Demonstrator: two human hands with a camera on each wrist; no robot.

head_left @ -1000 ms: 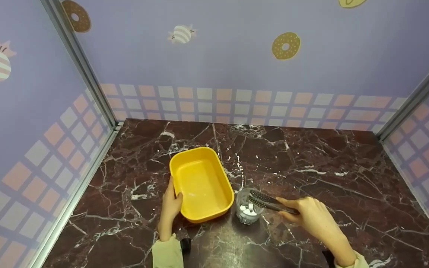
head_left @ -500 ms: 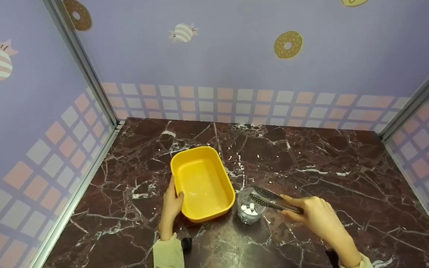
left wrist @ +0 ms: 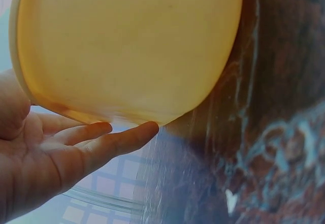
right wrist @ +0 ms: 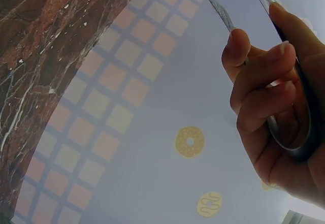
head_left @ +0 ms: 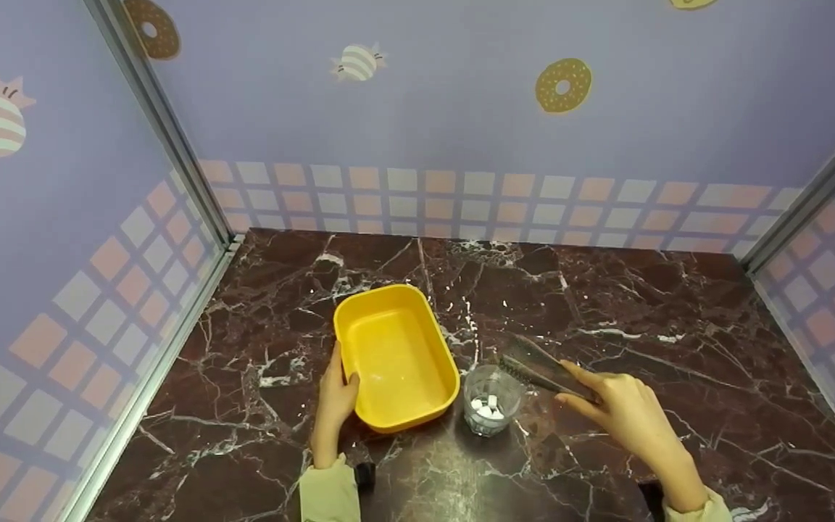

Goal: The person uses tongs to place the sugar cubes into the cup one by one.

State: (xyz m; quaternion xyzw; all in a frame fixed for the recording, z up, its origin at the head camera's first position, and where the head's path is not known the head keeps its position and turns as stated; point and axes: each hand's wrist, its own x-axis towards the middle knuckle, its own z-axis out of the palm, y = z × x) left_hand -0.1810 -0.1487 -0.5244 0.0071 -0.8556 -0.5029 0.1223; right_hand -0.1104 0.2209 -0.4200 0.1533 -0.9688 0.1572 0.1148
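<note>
My left hand (head_left: 336,399) grips the left side of a yellow rectangular tub (head_left: 399,366), its thumb over the rim. In the left wrist view, fingers (left wrist: 119,141) lie against the tub's outer wall. Just right of the tub stands a clear glass (head_left: 491,384) with several small white cubes (head_left: 486,409) at its bottom. My right hand (head_left: 628,409) holds metal tongs (head_left: 537,378) with textured tips, above the glass's back right rim. The tongs' two arms are spread, with nothing visible between them. Their bend (right wrist: 299,150) lies in the right palm.
Everything sits on a dark red marbled tabletop (head_left: 280,420) with white veins. Purple walls (head_left: 454,94) with pink and white squares and printed doughnuts and sweets enclose its back and sides.
The tongs have moved up and right, from inside the glass to its back right rim, and their arms have spread apart. The left hand, tub and glass have stayed in place.
</note>
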